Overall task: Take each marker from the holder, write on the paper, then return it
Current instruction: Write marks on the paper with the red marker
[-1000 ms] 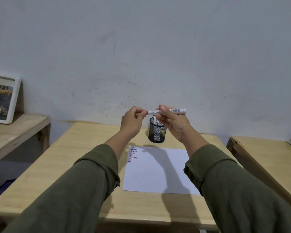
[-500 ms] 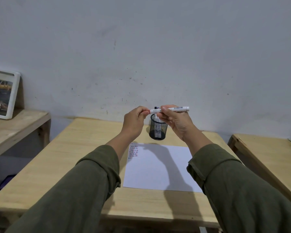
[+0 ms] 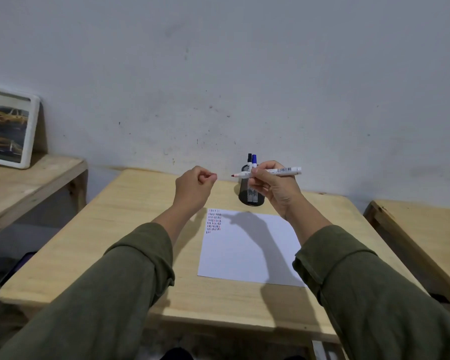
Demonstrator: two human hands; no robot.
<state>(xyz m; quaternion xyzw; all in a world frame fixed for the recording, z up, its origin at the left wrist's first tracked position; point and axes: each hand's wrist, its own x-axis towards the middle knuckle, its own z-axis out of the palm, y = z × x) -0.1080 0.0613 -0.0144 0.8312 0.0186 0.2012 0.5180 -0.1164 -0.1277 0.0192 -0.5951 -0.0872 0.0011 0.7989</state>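
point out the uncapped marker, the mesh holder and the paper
uncapped marker (image 3: 283,171), head view, on the white barrel
mesh holder (image 3: 246,196), head view, on its left wall
paper (image 3: 234,258), head view, on blank sheet

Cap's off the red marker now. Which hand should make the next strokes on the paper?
Right. The right hand already grips the uncapped marker above the paper; the left hand is closed, apparently around the cap.

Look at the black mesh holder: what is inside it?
Two capped markers stand in the holder: a black-capped marker and a blue-capped marker. The right hand covers the holder's right side, so anything there is hidden.
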